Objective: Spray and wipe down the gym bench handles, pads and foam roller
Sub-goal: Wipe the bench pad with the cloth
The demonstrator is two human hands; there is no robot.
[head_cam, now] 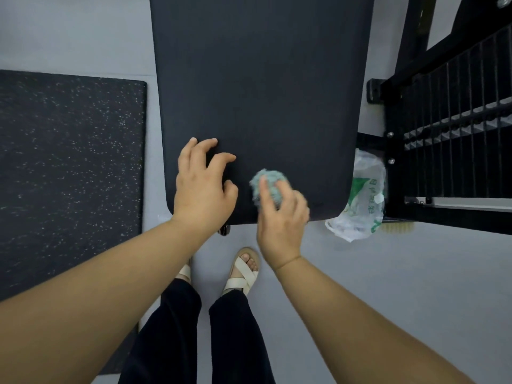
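The black bench pad [260, 87] fills the upper middle of the head view, its near edge right in front of me. My right hand [279, 225] grips a bunched blue-green cloth [267, 185] pressed onto the pad near that edge. My left hand [201, 187] rests on the pad to the left of the cloth, fingers spread and curled, holding nothing. No spray bottle, handle or foam roller is in view.
A speckled black rubber mat [69, 173] lies on the grey floor at the left. A black metal frame with weight plates [454, 139] stands at the right. A clear plastic bag with green print [360, 200] sits beside the pad's right corner. My sandalled feet [243, 270] stand below the pad.
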